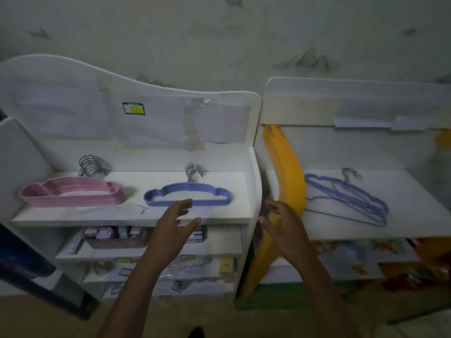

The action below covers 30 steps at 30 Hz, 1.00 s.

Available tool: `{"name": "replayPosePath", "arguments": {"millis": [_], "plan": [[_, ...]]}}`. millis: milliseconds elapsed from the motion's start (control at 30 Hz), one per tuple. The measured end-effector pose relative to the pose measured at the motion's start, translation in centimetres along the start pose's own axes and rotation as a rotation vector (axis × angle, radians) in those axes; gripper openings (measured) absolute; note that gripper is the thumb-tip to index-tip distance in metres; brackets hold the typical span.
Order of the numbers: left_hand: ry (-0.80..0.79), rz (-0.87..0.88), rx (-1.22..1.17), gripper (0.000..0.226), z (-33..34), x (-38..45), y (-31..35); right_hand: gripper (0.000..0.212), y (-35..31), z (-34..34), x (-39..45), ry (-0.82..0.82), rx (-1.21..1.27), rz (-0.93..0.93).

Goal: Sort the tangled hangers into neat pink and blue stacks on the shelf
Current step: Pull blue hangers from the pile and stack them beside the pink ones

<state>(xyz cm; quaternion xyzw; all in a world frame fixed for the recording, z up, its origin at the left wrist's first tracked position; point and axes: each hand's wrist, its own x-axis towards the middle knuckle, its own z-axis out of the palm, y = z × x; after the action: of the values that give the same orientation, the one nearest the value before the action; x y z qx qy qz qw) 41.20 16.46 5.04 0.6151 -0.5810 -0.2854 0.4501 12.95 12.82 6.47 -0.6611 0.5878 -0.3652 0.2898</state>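
From the head view both hands are empty with fingers loosely spread — left hand [177, 222] by the blue stack [187, 194], right hand [280, 222] near the tangled blue hangers [351, 197] on the right shelf [415, 215]; the pink stack [72, 193] looks done. Next, judging by this — untangle one blue hanger and carry it left

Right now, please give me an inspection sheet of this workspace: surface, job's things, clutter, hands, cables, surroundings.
Surface: left shelf top and right shelf top, both white.
Job's things: pink stack and blue stack lie side by side on the left shelf; tangled blue hangers lie on the right shelf.
Clutter: small boxes on lower shelves.
Hands: left hand and right hand open, holding nothing.
Cables: nothing seen.
Surroundings: yellow plastic piece between the shelves; papers taped to the back panel.
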Motion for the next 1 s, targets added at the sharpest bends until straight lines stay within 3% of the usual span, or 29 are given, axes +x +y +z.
{"name": "replayPosePath", "arguments": {"millis": [233,567,800,1000], "plan": [[-0.094,0.066,0.003,0.047,6.2,-5.6,4.0,0.044,4.1,-8.4,-7.1,0.088,-0.047,0.037],[-0.253,0.201,0.011,0.042,15.9,-5.0,11.1,0.046,9.5,-18.3,-12.1,0.249,-0.117,0.186],[-0.347,0.237,-0.016,0.04,23.4,-3.1,13.5,0.045,13.2,-22.6,-11.6,0.3,-0.146,0.27],[-0.343,0.242,-0.024,0.039,28.8,1.7,14.8,0.043,16.2,-26.2,-6.4,0.313,-0.184,0.301]]}}
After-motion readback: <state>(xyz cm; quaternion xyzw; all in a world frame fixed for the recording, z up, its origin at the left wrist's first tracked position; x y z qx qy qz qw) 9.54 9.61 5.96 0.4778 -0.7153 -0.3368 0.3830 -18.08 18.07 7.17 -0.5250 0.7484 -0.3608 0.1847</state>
